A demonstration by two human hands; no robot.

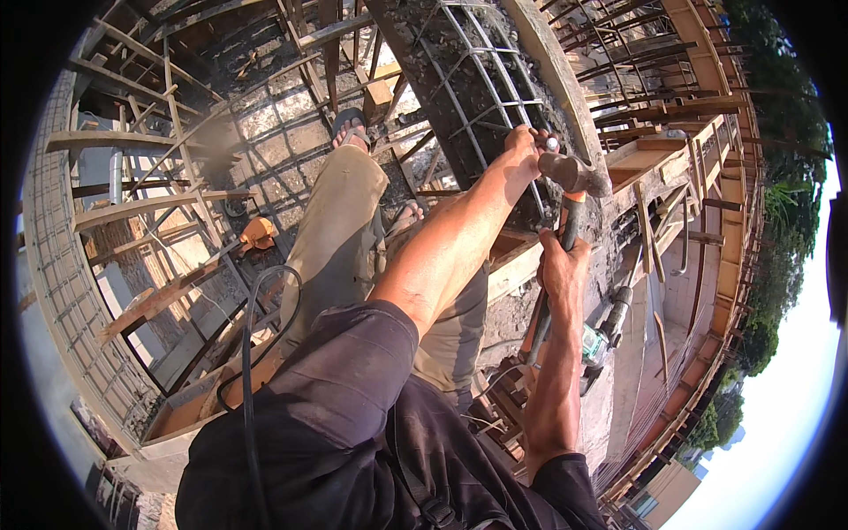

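Observation:
My left hand (523, 148) is closed near the edge of the rebar-filled beam form. A pale, shiny round end (552, 143), perhaps the top of a chisel or a metal pin, shows at its fingers; the rest of that piece is hidden. My right hand (564, 258) grips the dark handle of a hammer with an orange band below its head. The worn brown hammer head (574, 174) is right beside my left hand; whether they touch I cannot tell. Under my left hand run steel reinforcing bars (495, 75) between rough, concrete-crusted boards.
A green-and-grey power tool (597, 343) lies on the concrete ledge beside my right forearm. A black cable (250, 389) loops at my left. My sandalled foot (351, 131) stands amid timbers and debris. Wooden props (132, 141) and an orange object (258, 233) are at the left.

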